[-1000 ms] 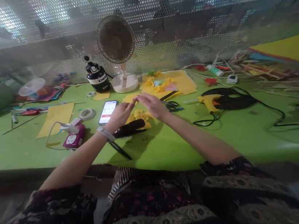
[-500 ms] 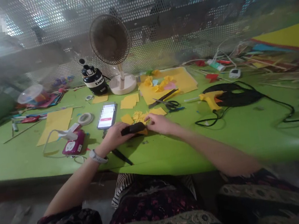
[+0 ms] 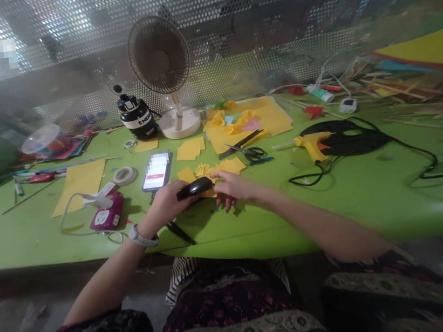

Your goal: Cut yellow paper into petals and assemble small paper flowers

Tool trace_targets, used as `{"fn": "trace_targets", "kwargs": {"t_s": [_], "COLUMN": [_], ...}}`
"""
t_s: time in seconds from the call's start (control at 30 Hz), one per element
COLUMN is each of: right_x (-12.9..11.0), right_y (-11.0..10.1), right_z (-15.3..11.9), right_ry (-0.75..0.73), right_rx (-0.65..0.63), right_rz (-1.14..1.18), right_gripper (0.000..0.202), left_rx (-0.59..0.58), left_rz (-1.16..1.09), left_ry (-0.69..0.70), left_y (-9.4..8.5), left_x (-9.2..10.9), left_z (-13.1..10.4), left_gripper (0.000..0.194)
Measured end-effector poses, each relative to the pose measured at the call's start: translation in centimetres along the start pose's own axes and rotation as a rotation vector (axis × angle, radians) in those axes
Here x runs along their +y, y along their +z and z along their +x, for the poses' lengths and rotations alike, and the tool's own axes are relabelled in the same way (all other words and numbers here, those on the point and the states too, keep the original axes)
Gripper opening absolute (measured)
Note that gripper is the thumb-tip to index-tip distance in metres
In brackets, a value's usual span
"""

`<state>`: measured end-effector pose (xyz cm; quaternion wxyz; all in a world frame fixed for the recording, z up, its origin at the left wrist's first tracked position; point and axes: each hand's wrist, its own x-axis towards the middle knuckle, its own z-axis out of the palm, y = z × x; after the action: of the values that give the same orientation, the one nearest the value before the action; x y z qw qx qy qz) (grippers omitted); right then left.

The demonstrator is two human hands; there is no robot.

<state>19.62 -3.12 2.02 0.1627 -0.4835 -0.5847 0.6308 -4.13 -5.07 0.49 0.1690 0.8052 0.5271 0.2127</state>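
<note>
Glossy black is showing in the left hand [image 3: 165, 202], which is holding a smooth, rounded tool [image 3: 194, 188] by its left end, inward from the middle of the surface's [image 3: 255, 232] front edge. The tool's long axis is running left to right — its free end lying just beside the right hand [image 3: 235, 186]. There, thumb and forefinger are standing narrow; whether they are pinching anything, I cannot tell.
</note>
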Motion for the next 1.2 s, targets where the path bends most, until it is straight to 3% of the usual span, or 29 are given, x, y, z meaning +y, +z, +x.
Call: {"fn": "trace_targets", "kwargs": {"t_s": [0.17,0.3,0.4,0.53,0.63,0.73,0.9,1.03,1.2], "right_x": [0.1,0.1,-0.6,-1.9,-2.2,-2.0,-1.5,-1.5,-1.6], "right_y": [0.5,0.0,-1.8,-4.5,-5.5,-5.6,-5.2,-5.0,-4.7], "right_z": [-0.2,0.0,-0.5,-1.5,-1.5,-1.1,-0.6,-0.6,-0.8], "right_ry": [-0.041,-0.087,-0.145,-0.31,-0.456,-0.51,-0.465,-0.46,-0.449], "right_rx": [0.029,0.028,0.044,0.374,0.593,0.658,0.595,0.573,0.535], "right_rz": [0.091,0.12,0.074,0.151,0.305,0.367,0.367,0.374,0.391], "right_gripper": [0.075,0.064,0.052,0.038,0.032,0.03,0.029,0.03,0.029], "left_rx": [0.032,0.037,0.05,0.151,0.186,0.129,-0.03,-0.095,-0.12], "left_rz": [0.087,0.092,0.113,0.186,0.247,0.264,0.245,0.209,0.245], "left_ry": [0.004,0.021,0.009,-0.032,-0.044,-0.005,0.01,0.044,0.043], "left_y": [0.4,-0.5,-2.1,-4.9,-5.8,-5.0,-1.1,1.4,2.6], "left_x": [0.5,1.1,1.6,2.2,2.6,2.7,2.4,1.7,1.8], "left_z": [-0.2,-0.2,0.1,2.3,6.1,11.1,17.8,19.8,20.0], "left_gripper": [0.025,0.026,0.027,0.029,0.031,0.029,0.03,0.031,0.034]}}
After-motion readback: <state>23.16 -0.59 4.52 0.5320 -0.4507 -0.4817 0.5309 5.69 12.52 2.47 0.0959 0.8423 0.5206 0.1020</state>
